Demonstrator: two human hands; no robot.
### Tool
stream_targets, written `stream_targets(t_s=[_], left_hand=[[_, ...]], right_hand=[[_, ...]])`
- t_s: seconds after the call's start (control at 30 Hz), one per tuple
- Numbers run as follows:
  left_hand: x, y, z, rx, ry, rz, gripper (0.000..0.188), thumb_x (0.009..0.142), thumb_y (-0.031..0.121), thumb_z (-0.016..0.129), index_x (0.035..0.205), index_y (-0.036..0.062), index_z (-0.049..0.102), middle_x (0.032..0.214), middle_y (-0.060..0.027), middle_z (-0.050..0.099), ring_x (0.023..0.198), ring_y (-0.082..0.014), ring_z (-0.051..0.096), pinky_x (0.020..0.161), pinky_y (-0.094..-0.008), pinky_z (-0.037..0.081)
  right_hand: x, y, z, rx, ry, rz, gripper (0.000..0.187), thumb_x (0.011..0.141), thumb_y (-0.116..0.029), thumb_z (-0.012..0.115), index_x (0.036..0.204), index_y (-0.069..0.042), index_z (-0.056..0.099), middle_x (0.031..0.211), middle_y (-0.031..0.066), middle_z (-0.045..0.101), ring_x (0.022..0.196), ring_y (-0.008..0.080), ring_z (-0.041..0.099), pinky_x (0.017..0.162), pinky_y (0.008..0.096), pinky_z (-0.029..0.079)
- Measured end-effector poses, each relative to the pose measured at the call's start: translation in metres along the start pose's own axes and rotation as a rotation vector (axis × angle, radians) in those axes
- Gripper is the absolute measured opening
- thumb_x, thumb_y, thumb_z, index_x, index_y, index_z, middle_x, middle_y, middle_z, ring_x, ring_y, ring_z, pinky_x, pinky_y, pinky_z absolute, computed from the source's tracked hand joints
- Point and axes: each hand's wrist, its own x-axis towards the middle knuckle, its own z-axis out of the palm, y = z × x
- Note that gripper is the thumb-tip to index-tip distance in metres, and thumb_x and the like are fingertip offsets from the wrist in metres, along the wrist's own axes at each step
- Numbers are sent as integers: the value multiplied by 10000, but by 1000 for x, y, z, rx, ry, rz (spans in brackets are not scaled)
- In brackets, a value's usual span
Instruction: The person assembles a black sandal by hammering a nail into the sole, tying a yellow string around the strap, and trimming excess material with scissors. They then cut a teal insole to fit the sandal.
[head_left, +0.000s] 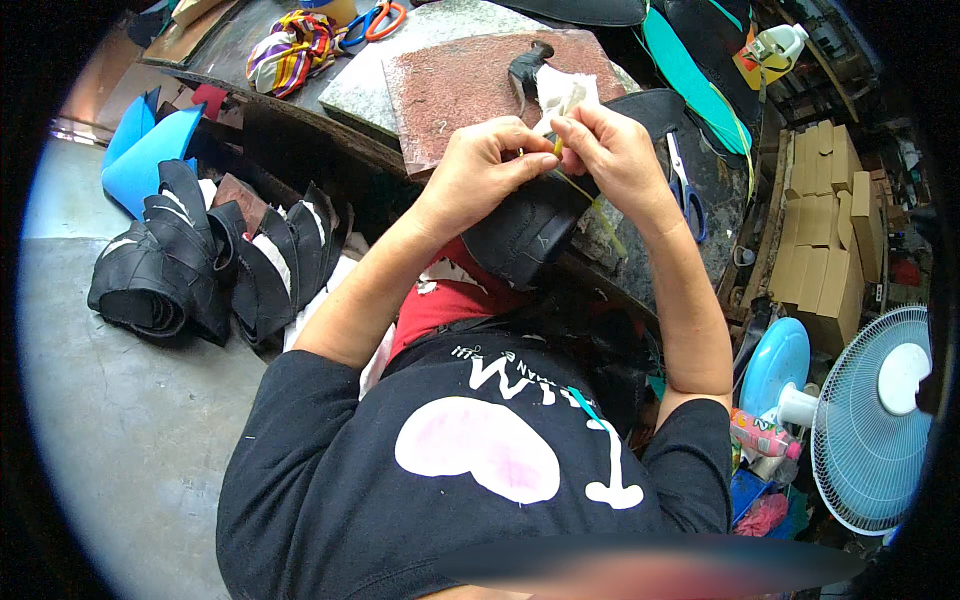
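Observation:
Above the near edge of the workbench, my two hands meet with fingertips pinched close together. A small yellow strip shows between them, held in the pinch of my right hand. The fingers of my left hand are closed beside it; what they grip is too small to make out. Just below the hands, a black leather-like piece rests by my lap. White cloth and a small black tool-like object lie behind my fingers on a worn reddish board.
Blue-handled scissors lie right of my hands; orange-and-blue-handled ones sit at the back. Rolled black material and blue sheets are at left. Cardboard boxes and a fan stand at right.

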Motion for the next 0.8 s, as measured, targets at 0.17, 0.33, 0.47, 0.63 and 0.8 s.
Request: stream_targets(t_s=[0.17,0.33,0.47,0.63,0.8], left_hand=[[1,-2,2,-153,69,-131,140,934,132,641,996,17,693,792,21,620,665,-28,517,587,-182,404],[1,-9,6,-228,105,-127,150,947,138,621,1010,18,685,812,24,632,664,-20,508,586,-181,404],[1,-12,3,-93,115,-97,167,935,173,645,977,18,693,763,30,622,636,-27,512,566,-191,416],[5,-9,-4,37,133,-91,187,921,191,668,941,8,698,727,21,619,621,-34,534,560,-196,432],[6,1,-6,181,187,13,240,845,216,678,903,-14,719,801,-172,691,741,-261,687,700,-352,537]], right_hand=[[-1,0,-3,640,94,103,474,1034,-472,406,1192,-68,598,871,101,708,714,108,613,636,230,479],[-6,3,4,478,-109,47,460,938,-56,590,1380,-35,464,1091,103,678,1005,111,603,887,249,474],[-9,8,12,417,-62,70,450,878,-2,679,1290,-27,500,981,59,668,912,104,628,833,224,496],[-11,9,20,408,-5,-45,361,823,37,711,1142,-15,550,888,42,667,797,76,621,738,204,505],[-11,4,30,406,148,-55,328,806,40,713,1100,-23,581,848,29,649,758,72,603,691,219,502]])
